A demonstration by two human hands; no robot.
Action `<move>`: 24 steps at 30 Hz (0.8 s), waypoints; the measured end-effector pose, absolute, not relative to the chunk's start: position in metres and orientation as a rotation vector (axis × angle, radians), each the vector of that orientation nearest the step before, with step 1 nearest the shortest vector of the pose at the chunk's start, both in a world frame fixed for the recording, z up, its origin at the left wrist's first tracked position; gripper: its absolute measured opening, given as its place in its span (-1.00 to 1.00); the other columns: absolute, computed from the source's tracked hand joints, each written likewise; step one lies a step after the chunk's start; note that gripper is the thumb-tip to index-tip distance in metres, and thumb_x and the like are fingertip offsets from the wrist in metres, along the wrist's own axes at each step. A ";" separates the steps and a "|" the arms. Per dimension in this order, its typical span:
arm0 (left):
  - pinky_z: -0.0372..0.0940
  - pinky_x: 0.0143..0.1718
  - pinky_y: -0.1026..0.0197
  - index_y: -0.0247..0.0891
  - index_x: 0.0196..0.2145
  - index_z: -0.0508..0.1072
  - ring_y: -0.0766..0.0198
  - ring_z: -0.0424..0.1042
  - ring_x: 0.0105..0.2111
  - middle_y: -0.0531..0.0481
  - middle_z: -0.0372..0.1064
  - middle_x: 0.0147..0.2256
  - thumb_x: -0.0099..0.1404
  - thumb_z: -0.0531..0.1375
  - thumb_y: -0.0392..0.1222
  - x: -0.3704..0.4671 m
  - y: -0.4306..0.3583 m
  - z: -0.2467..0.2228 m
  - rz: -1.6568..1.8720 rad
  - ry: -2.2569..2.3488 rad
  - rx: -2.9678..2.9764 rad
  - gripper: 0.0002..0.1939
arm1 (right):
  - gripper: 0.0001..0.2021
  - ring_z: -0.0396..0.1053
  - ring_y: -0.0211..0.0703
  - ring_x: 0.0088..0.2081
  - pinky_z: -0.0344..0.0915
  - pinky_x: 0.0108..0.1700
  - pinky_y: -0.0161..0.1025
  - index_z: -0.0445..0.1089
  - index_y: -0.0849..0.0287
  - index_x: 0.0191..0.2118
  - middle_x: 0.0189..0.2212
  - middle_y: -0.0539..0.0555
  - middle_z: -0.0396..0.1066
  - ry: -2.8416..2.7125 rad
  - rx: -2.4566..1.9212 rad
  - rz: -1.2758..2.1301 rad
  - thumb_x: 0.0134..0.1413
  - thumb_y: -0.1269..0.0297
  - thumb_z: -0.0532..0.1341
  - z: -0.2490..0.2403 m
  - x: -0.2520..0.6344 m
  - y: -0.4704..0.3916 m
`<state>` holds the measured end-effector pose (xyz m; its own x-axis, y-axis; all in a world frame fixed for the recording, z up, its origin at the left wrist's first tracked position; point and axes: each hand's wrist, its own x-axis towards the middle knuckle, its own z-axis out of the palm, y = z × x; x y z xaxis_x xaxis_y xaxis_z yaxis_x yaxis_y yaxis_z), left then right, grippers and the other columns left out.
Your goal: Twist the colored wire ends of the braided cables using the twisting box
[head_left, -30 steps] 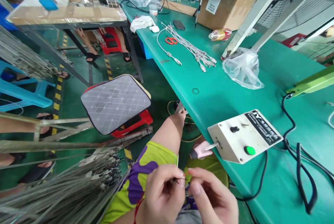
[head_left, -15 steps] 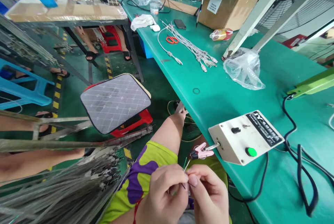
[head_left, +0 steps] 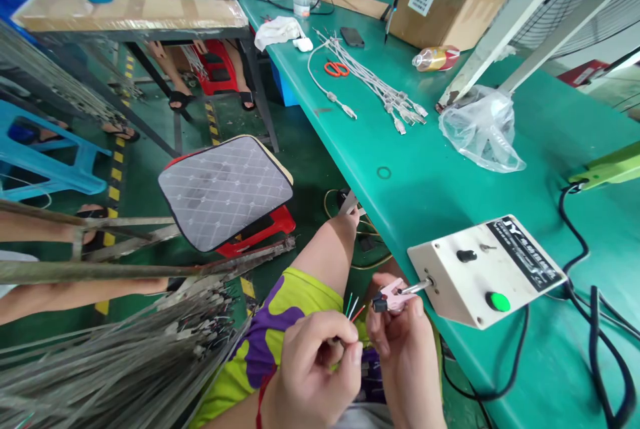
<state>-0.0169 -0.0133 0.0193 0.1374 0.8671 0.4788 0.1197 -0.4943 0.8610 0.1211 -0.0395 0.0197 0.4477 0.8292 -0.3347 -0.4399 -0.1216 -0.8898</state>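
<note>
My left hand (head_left: pixel 317 366) is closed in a pinch on a cable end, in front of my lap. Thin green, white and red wires (head_left: pixel 353 308) fan out above its fingertips; the rest of the cable is hidden by the hand. Just to the right, my right hand (head_left: pixel 410 349) has thumb and fingers around a pink clip (head_left: pixel 394 296) with dark jaw tips. That clip sits on the metal shaft of a cream control box (head_left: pixel 465 282), which has a black knob and a green button (head_left: pixel 499 302).
On the green table (head_left: pixel 400 216) lie a bundle of grey USB cables (head_left: pixel 380 92), orange-handled scissors (head_left: pixel 337 69) and a plastic bag (head_left: pixel 485 129). A cushioned stool (head_left: pixel 225 192) stands left of my knee. Many cables (head_left: pixel 150 356) hang at lower left.
My right hand has left the wires and moved up and right onto the pink clip. The left hand keeps its pinch, and the wires are now spread apart. The view has shifted slightly.
</note>
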 end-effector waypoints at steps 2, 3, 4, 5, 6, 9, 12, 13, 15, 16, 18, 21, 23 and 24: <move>0.28 -0.60 0.40 -0.12 -0.08 0.44 0.41 0.35 -0.65 0.10 0.51 -0.41 0.49 0.24 -0.40 -0.016 -0.012 0.015 1.413 0.944 1.702 -0.82 | -0.49 0.04 -0.31 -0.55 0.04 -0.49 -0.39 0.66 0.10 0.17 -0.57 -0.09 0.31 -0.311 -1.161 1.173 0.43 -0.22 0.41 0.023 0.122 -0.033; 0.29 -0.59 0.40 -0.12 -0.07 0.44 0.41 0.35 -0.65 0.10 0.51 -0.40 0.50 0.25 -0.41 -0.015 -0.011 0.014 1.414 0.947 1.688 -0.81 | -0.50 0.00 -0.31 -0.56 0.05 -0.49 -0.38 0.66 0.12 0.17 -0.60 -0.11 0.28 -0.284 -1.111 1.187 0.42 -0.19 0.44 0.024 0.122 -0.031; 0.31 -0.58 0.40 -0.13 -0.06 0.45 0.41 0.35 -0.65 0.10 0.51 -0.40 0.51 0.24 -0.41 -0.014 -0.010 0.013 1.415 0.956 1.677 -0.81 | -0.53 -0.05 -0.31 -0.57 0.06 -0.49 -0.37 0.67 0.13 0.14 -0.64 -0.13 0.22 -0.265 -1.074 1.196 0.42 -0.16 0.45 0.025 0.121 -0.030; 0.32 -0.56 0.40 -0.14 -0.05 0.45 0.41 0.35 -0.65 0.11 0.50 -0.41 0.51 0.24 -0.42 -0.013 -0.009 0.012 1.416 0.965 1.670 -0.81 | -0.56 -0.10 -0.31 -0.58 0.06 -0.49 -0.36 0.68 0.14 0.11 -0.68 -0.15 0.18 -0.243 -1.046 1.201 0.42 -0.13 0.46 0.025 0.121 -0.029; 0.33 -0.55 0.40 -0.14 -0.05 0.46 0.41 0.35 -0.64 0.12 0.49 -0.43 0.52 0.24 -0.42 -0.012 -0.008 0.011 1.413 0.973 1.666 -0.81 | -0.59 -0.13 -0.31 -0.58 0.07 -0.49 -0.36 0.70 0.13 0.09 -0.71 -0.16 0.15 -0.218 -1.026 1.207 0.42 -0.11 0.47 0.026 0.120 -0.029; 0.34 -0.53 0.40 -0.14 -0.04 0.46 0.40 0.36 -0.63 0.17 0.42 -0.47 0.52 0.26 -0.42 -0.010 -0.005 0.010 1.394 0.980 1.670 -0.81 | -0.64 -0.13 -0.30 -0.59 0.11 -0.48 -0.35 0.72 0.08 0.05 -0.74 -0.16 0.15 -0.176 -1.002 1.216 0.39 -0.08 0.50 0.025 0.119 -0.029; 0.33 -0.52 0.41 -0.13 -0.04 0.46 0.40 0.36 -0.61 0.18 0.39 -0.46 0.52 0.26 -0.43 -0.008 -0.002 0.009 1.380 1.003 1.658 -0.80 | -0.64 -0.08 -0.28 -0.59 0.13 -0.48 -0.36 0.72 0.07 0.04 -0.74 -0.14 0.17 -0.184 -0.994 1.226 0.37 -0.08 0.51 0.025 0.121 -0.029; 0.33 -0.52 0.41 -0.13 -0.04 0.46 0.40 0.35 -0.61 0.18 0.39 -0.45 0.52 0.25 -0.43 -0.008 -0.001 0.009 1.375 1.007 1.653 -0.79 | -0.64 -0.08 -0.28 -0.59 0.13 -0.48 -0.36 0.72 0.07 0.04 -0.74 -0.14 0.16 -0.188 -0.992 1.227 0.36 -0.08 0.52 0.026 0.121 -0.029; 0.33 -0.51 0.42 -0.12 -0.04 0.46 0.41 0.35 -0.60 0.18 0.38 -0.44 0.53 0.25 -0.43 -0.007 0.001 0.009 1.360 1.009 1.649 -0.79 | -0.64 -0.08 -0.29 -0.59 0.13 -0.48 -0.36 0.72 0.08 0.05 -0.74 -0.14 0.16 -0.192 -0.993 1.228 0.37 -0.08 0.51 0.026 0.122 -0.029; 0.32 -0.51 0.42 -0.11 -0.04 0.46 0.41 0.34 -0.60 0.19 0.38 -0.44 0.53 0.25 -0.43 -0.006 0.002 0.008 1.353 1.005 1.649 -0.78 | -0.64 -0.09 -0.28 -0.59 0.13 -0.48 -0.36 0.71 0.09 0.05 -0.73 -0.15 0.16 -0.195 -0.995 1.226 0.38 -0.08 0.50 0.026 0.122 -0.029; 0.31 -0.52 0.42 -0.11 -0.04 0.46 0.41 0.33 -0.60 0.19 0.37 -0.44 0.52 0.25 -0.43 -0.005 0.003 0.008 1.345 0.998 1.650 -0.78 | -0.64 -0.09 -0.28 -0.58 0.12 -0.48 -0.36 0.71 0.11 0.06 -0.73 -0.15 0.15 -0.210 -0.998 1.226 0.42 -0.07 0.47 0.026 0.122 -0.029; 0.30 -0.53 0.41 -0.11 -0.05 0.45 0.41 0.31 -0.61 0.21 0.36 -0.46 0.52 0.25 -0.44 -0.004 0.002 0.008 1.325 0.974 1.653 -0.78 | -0.60 -0.12 -0.30 -0.59 0.07 -0.49 -0.37 0.68 0.13 0.14 -0.74 -0.16 0.15 -0.266 -0.989 1.253 0.46 -0.07 0.44 0.026 0.122 -0.028; 0.29 -0.53 0.41 -0.11 -0.05 0.45 0.41 0.31 -0.61 0.20 0.38 -0.46 0.51 0.25 -0.45 -0.003 0.001 0.007 1.318 0.953 1.665 -0.77 | -0.55 -0.12 -0.30 -0.61 0.06 -0.49 -0.35 0.66 0.13 0.20 -0.74 -0.17 0.15 -0.293 -1.025 1.289 0.49 -0.12 0.40 0.026 0.123 -0.030; 0.29 -0.53 0.41 -0.11 -0.04 0.45 0.42 0.32 -0.61 0.19 0.41 -0.44 0.50 0.25 -0.45 -0.003 0.001 0.007 1.321 0.949 1.673 -0.76 | -0.51 -0.09 -0.30 -0.62 0.07 -0.49 -0.34 0.67 0.15 0.16 -0.75 -0.16 0.16 -0.326 -1.067 1.304 0.50 -0.19 0.36 0.027 0.125 -0.034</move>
